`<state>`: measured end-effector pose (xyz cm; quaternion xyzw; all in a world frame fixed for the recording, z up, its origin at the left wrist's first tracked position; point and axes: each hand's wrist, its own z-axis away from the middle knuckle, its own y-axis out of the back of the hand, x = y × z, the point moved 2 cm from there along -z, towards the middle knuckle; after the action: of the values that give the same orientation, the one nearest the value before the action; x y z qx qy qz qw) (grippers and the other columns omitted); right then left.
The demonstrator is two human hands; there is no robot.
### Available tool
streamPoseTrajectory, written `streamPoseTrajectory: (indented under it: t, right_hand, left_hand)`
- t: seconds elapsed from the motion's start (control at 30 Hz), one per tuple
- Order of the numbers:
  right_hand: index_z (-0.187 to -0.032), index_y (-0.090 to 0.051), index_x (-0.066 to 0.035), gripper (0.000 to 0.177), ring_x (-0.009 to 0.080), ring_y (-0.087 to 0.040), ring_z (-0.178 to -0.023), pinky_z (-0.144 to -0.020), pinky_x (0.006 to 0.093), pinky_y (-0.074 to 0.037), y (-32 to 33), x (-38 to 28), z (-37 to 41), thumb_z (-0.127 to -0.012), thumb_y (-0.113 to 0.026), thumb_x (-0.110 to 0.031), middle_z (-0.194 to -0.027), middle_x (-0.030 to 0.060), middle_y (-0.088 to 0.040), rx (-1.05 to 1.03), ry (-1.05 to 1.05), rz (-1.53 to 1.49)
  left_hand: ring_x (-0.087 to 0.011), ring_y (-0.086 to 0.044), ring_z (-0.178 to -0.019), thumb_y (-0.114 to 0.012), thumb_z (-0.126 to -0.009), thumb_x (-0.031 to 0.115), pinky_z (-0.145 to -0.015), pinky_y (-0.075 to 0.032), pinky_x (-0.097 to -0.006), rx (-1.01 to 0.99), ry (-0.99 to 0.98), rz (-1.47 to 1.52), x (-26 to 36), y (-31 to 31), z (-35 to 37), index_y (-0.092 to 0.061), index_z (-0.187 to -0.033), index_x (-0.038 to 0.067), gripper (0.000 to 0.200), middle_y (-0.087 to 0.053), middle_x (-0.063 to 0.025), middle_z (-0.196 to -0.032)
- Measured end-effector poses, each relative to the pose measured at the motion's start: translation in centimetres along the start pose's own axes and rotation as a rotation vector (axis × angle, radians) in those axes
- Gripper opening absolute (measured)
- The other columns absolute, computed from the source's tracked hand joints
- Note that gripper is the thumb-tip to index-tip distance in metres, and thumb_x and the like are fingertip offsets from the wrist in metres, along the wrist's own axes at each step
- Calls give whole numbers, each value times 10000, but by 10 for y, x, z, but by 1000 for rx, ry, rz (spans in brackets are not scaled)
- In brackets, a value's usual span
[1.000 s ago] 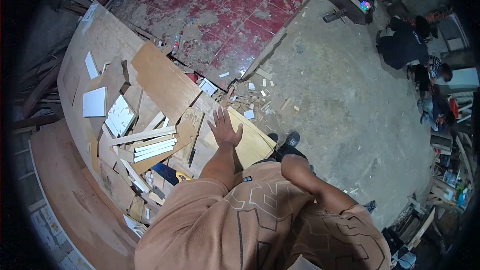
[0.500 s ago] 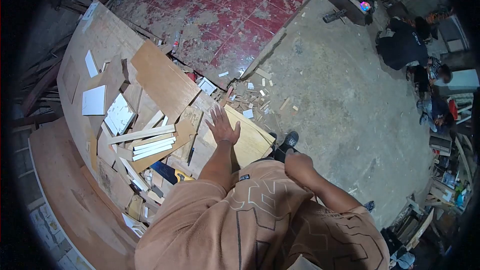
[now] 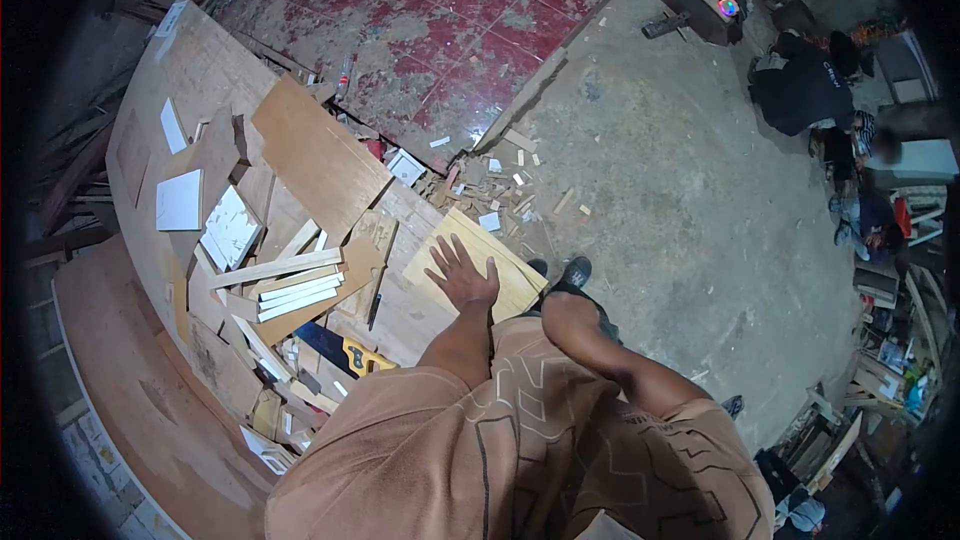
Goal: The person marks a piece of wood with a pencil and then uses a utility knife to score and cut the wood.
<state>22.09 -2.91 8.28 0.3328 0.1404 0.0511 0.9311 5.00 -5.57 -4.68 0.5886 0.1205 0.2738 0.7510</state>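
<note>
My left hand (image 3: 463, 275) lies flat with its fingers spread on a pale plywood board (image 3: 512, 285) at the edge of the workbench. Close by on the right, my right hand (image 3: 572, 323) is closed, knuckles up, in front of my body near the board's corner. Whatever it grips is hidden beneath it. To the left of the board lie a dark pencil-like stick (image 3: 375, 310) and a handsaw with a yellow and black handle (image 3: 362, 358).
The workbench (image 3: 165, 60) carries a brown plywood sheet (image 3: 320, 150), white-faced panels (image 3: 180, 202) and stacked wood strips (image 3: 300, 295). Offcuts litter the concrete floor (image 3: 660, 200) past the bench edge. At the right, a person in a dark top (image 3: 800, 90) crouches.
My left hand has slid right and slightly down, now resting wholly on the pale board. My right hand has shifted left, closer to the board. The view has tilted slightly.
</note>
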Motion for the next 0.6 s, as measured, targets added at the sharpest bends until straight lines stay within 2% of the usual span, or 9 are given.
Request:
streamPoseTrajectory:
  t: [0.1,0.17,0.2,0.3,0.37,0.47,0.6]
  right_hand:
    - [-911,-698,-10,242,367,-706,-773,-667,458,-569,-58,16,-61,-858,-495,-130,-886,204,-704,30,-77,-83]
    - [-946,-640,27,249,397,-694,-805,-664,493,-552,-86,22,-87,-892,-449,-124,-870,248,-687,152,1,-130]
    - [-969,-616,13,224,381,-701,-776,-670,481,-561,-82,23,-77,-869,-475,-130,-863,216,-695,143,11,-118]
    - [-908,-633,3,208,372,-703,-759,-635,481,-561,-69,38,-30,-865,-484,-136,-846,216,-692,141,-29,-106]
    - [-891,-624,1,193,395,-691,-742,-637,493,-552,-43,44,15,-858,-480,-123,-810,235,-683,64,-39,-87]
    - [-866,-635,-3,192,384,-693,-729,-622,489,-552,-14,37,33,-851,-485,-122,-805,229,-682,67,17,-87]
    - [-859,-661,6,201,361,-701,-705,-595,474,-557,-73,27,-64,-834,-520,-136,-753,202,-682,52,5,-98]
  left_hand:
    - [-361,-27,-1472,-540,-827,528,-1139,-30,-619,-1,14,-20,-1,-5,-1,-127,-1538,111,922,-58,-148,-1601]
    - [-357,-30,-1473,-541,-824,526,-1139,-32,-619,3,20,-19,1,-3,-1,-129,-1538,116,921,-64,-149,-1599]
    - [-367,-35,-1470,-550,-819,513,-1136,-28,-622,5,19,1,1,-1,-2,-137,-1535,108,921,-74,-161,-1596]
    - [-378,-39,-1467,-560,-814,496,-1134,-26,-625,5,17,10,1,-2,-2,-144,-1532,99,919,-85,-172,-1592]
    - [-377,-39,-1467,-561,-815,493,-1134,-26,-625,8,17,5,3,-4,-3,-145,-1531,98,918,-86,-172,-1592]
    - [-378,-38,-1467,-559,-815,489,-1134,-25,-626,16,19,-12,1,-3,-2,-143,-1531,96,917,-88,-172,-1591]
    - [-369,-41,-1469,-554,-818,493,-1137,-26,-624,20,36,-22,2,-4,0,-146,-1530,93,913,-85,-169,-1592]
